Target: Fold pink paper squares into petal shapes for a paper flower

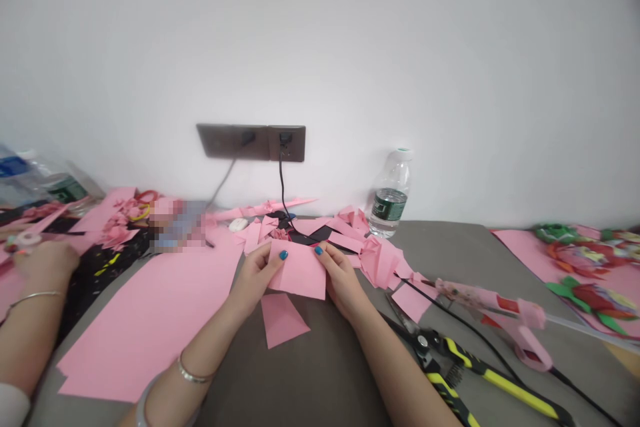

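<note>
A small rectangular piece of pink paper [303,271] is held up between my two hands above the grey table. My left hand [257,273] pinches its upper left part, thumb on the near face. On the right edge, my right hand [341,275] grips the paper the same way, with the thumb near the top corner. The fingers behind the sheet are hidden. Just below the held piece, another pink paper piece [284,321] lies on the table with a crease across it. Large pink sheets [155,320] lie left of my left forearm.
Pink scraps [383,260] lie along the wall. At right are a pink glue gun [500,310], yellow-black shears [450,353] and paper flowers [595,293]. A water bottle [390,197] stands behind; a black cord [283,187] hangs from the socket. Another person's hand [47,267] is at left.
</note>
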A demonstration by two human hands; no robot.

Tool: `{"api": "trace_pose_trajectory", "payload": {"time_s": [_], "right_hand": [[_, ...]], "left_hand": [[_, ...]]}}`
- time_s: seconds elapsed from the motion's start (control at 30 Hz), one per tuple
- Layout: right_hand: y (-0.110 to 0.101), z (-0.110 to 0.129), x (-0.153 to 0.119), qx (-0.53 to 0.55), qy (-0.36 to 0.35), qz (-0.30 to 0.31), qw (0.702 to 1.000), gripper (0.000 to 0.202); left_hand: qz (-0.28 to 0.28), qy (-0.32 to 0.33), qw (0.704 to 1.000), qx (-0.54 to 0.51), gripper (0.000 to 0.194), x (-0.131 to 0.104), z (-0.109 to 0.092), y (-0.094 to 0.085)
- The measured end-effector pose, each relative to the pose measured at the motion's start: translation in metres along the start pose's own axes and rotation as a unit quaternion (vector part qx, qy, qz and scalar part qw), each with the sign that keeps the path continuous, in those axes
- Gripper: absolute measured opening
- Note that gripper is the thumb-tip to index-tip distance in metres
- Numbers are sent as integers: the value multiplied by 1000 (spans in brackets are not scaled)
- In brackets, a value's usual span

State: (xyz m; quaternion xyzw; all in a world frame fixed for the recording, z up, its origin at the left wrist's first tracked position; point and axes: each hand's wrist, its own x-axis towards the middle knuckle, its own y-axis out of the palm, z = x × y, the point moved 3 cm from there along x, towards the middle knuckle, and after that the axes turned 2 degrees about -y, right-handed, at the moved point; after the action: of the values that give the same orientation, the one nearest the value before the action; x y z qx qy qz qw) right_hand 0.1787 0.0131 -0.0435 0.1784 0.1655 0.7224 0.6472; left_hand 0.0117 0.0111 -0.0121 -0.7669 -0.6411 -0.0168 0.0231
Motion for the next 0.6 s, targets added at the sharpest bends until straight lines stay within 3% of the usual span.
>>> {"api": "trace_pose_trajectory", "payload": {"time_s": [0.2,0.37,0.5,0.6], "right_hand": [[3,1,-2,15,30,9,999,41],[2,-1,-1,5,16,3,1000,39],[0,-3,0,26,10,-22,999,37],[0,-4,0,52,14,-21,998,36]], "left_hand": [[-29,13,999,32,39,-1,3,-1],[-51,44,996,60,35,-2,2,-3],[-101,85,990,45,37,-1,-1,-6],[-104,89,990,32,37,0,-4,-6]]}}
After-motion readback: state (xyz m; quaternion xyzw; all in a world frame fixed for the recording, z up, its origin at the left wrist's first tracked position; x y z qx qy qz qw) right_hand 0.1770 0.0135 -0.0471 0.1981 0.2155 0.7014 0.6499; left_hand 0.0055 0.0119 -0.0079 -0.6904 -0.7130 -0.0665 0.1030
